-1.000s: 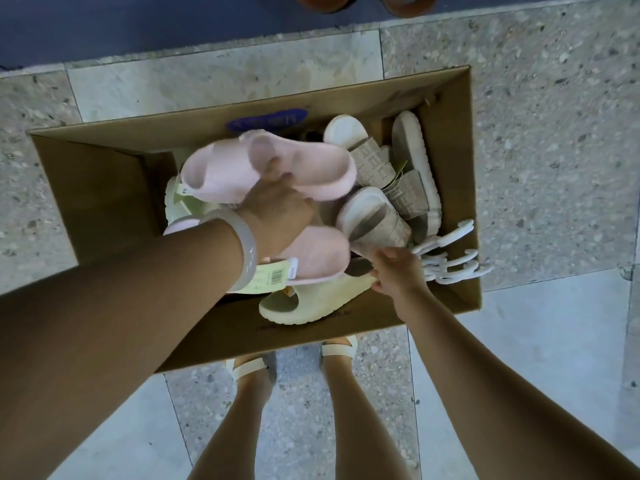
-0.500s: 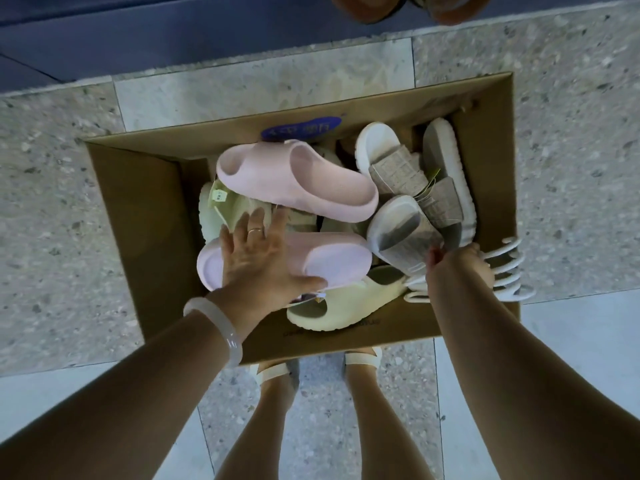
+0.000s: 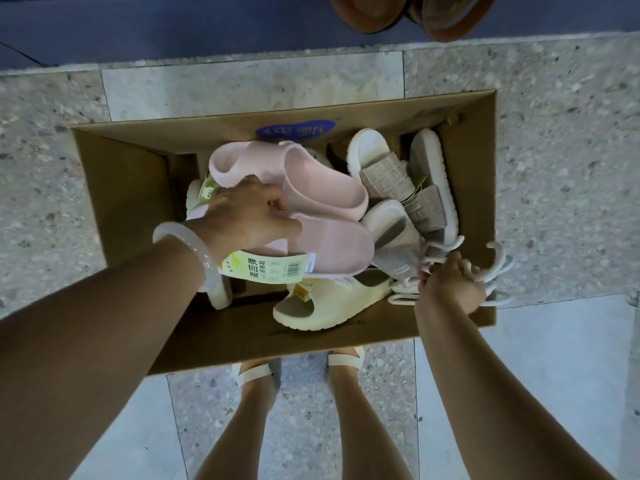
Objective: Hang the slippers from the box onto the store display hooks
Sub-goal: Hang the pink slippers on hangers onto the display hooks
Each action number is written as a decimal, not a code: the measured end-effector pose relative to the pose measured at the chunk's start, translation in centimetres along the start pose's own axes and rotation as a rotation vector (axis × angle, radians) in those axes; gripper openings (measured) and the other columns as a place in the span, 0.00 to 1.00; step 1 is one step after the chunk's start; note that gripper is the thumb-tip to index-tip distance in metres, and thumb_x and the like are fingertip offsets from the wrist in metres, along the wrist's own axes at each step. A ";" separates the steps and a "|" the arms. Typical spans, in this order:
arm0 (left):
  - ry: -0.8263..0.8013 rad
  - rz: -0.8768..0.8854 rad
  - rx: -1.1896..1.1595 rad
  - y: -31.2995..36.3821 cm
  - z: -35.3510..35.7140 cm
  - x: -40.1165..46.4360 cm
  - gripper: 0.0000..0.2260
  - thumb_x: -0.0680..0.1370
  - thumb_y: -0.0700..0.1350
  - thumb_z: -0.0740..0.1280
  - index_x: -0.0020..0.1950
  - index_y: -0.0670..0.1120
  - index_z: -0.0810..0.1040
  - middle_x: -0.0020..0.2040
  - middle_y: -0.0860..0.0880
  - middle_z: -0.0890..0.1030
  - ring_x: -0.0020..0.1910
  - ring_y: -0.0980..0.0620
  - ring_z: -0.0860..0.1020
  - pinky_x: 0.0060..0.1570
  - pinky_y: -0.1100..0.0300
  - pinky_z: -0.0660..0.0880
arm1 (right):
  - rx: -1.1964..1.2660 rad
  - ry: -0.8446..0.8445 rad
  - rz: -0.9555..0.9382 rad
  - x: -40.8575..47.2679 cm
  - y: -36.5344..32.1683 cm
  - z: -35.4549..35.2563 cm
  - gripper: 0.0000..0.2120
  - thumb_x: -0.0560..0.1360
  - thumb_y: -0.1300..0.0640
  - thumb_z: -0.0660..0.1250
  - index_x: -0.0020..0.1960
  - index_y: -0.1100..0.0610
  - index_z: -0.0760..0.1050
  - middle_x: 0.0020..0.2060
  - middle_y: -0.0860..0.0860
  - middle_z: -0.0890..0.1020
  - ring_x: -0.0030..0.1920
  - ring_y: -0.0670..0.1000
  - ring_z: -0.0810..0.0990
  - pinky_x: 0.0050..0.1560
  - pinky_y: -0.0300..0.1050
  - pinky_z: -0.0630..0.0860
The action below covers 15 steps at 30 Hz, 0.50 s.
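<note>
Fingers of the left hand [image 3: 247, 216], flat 0.5 s ago, now grip 2 pink slippers [image 3: 311, 209] mid-box [image 3: 124, 188]; right hand [image 3: 450, 284] holds white hangers [image 3: 498, 261] at its right edge, so lift-out is likely next.

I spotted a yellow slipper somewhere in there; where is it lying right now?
The pale yellow slipper lies in the cardboard box against its near wall, just below the pink slippers and left of the right hand.
</note>
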<state>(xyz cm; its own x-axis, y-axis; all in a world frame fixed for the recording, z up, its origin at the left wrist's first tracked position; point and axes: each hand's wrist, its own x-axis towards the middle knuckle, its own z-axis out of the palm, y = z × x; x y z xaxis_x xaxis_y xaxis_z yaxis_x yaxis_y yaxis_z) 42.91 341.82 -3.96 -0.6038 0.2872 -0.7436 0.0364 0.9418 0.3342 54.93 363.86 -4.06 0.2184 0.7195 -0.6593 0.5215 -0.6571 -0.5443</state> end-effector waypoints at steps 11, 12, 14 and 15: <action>0.372 -0.327 -0.137 -0.3 4.1 -2.7 0.50 0.63 0.76 0.58 0.73 0.44 0.54 0.76 0.38 0.53 0.76 0.40 0.48 0.71 0.38 0.46 | -0.718 -0.631 -0.786 -0.7 -2.6 -3.8 0.12 0.77 0.55 0.63 0.45 0.64 0.77 0.36 0.53 0.80 0.39 0.47 0.77 0.41 0.29 0.72; 0.406 -0.338 -0.150 -0.2 4.3 -3.1 0.51 0.62 0.76 0.59 0.74 0.44 0.53 0.76 0.38 0.52 0.76 0.40 0.48 0.71 0.39 0.47 | -0.758 -0.747 -0.688 -1.0 -3.1 -2.8 0.11 0.78 0.56 0.61 0.45 0.63 0.77 0.38 0.56 0.81 0.40 0.50 0.78 0.44 0.33 0.74; 0.485 -0.342 -0.141 0.0 4.6 -3.6 0.49 0.64 0.73 0.62 0.73 0.42 0.55 0.74 0.38 0.57 0.73 0.38 0.55 0.70 0.41 0.53 | -0.796 -0.943 -0.503 -1.7 -4.0 -0.4 0.10 0.79 0.58 0.58 0.45 0.60 0.75 0.42 0.60 0.81 0.44 0.56 0.80 0.48 0.47 0.78; 0.511 -0.344 -0.128 0.2 4.6 -3.8 0.47 0.64 0.72 0.63 0.71 0.41 0.58 0.71 0.37 0.61 0.70 0.37 0.60 0.68 0.43 0.57 | -0.816 -1.014 -0.471 -2.0 -4.4 0.8 0.10 0.80 0.59 0.57 0.45 0.61 0.75 0.41 0.61 0.81 0.43 0.57 0.81 0.47 0.50 0.79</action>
<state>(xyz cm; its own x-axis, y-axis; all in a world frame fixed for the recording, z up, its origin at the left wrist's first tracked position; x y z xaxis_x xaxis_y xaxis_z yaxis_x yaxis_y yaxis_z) 48.84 341.75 -3.73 -0.8696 -0.1778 -0.4607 -0.3040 0.9279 0.2157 51.56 365.14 -0.79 -0.6171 0.1266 -0.7766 0.7849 0.1693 -0.5961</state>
